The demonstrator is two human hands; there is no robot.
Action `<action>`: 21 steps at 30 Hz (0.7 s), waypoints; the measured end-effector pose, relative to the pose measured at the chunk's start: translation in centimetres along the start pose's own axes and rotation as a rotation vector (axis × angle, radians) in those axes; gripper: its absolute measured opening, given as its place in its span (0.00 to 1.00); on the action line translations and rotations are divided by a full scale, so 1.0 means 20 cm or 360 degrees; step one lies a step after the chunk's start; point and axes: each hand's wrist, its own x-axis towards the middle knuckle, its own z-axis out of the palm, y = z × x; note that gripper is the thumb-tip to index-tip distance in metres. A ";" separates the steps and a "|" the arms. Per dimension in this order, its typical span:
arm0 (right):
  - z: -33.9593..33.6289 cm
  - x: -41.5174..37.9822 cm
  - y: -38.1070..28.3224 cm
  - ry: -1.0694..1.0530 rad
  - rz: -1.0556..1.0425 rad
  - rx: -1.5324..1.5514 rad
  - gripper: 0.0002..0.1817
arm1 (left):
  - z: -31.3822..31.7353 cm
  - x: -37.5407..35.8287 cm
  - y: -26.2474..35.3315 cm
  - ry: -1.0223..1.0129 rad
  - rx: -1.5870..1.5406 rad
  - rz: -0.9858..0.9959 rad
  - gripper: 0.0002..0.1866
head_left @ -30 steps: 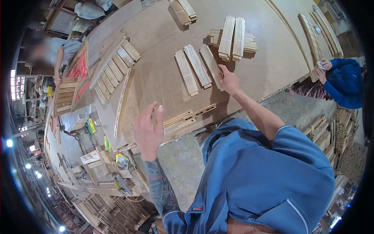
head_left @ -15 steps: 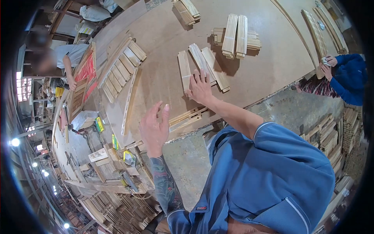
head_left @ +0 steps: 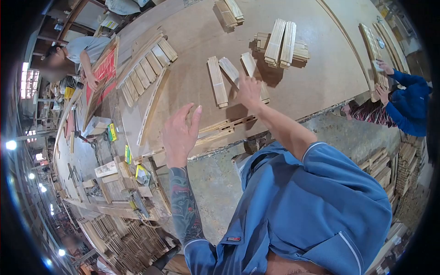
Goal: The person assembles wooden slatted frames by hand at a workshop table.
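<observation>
My left hand (head_left: 180, 135) hangs over the table's near edge, empty, with fingers loosely stretched and the thumb apart. My right hand (head_left: 250, 93) reaches over the wooden slat bundles, fingers apart, over the lower ends of a tilted middle bundle (head_left: 228, 69) and a right bundle (head_left: 249, 65). Whether its fingertips press on either one is hard to make out. Just left of these lies another bundle of pale slats (head_left: 217, 82), bound by a thin clear band. Below the right hand, a slotted wooden rail (head_left: 227, 127) runs along the table edge.
Stacked slat bundles (head_left: 280, 43) lie farther back on the table (head_left: 321, 78), with another bundle (head_left: 229, 13) beyond. A slatted curved panel (head_left: 147, 68) and a curved strip (head_left: 153, 105) lie left. Co-workers stand left and right, the right one in a blue sleeve (head_left: 410, 107).
My right hand has moved right, from between the left and middle bundles towards the right one. The middle bundle sits slightly lower and more tilted. My left hand stays raised and empty.
</observation>
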 end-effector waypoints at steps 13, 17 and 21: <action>-0.06 -0.18 0.13 -0.0715 0.0031 0.1595 0.16 | 0.01 -0.01 -0.03 0.0175 0.0042 0.0125 0.21; -0.16 -0.33 -0.02 -0.0610 -0.0271 0.2130 0.14 | 0.00 -0.01 0.00 0.0057 -0.0004 -0.0053 0.23; -0.16 -0.34 -0.02 -0.0902 -0.0472 0.1544 0.14 | 0.00 -0.01 0.00 0.0057 0.0025 -0.0028 0.24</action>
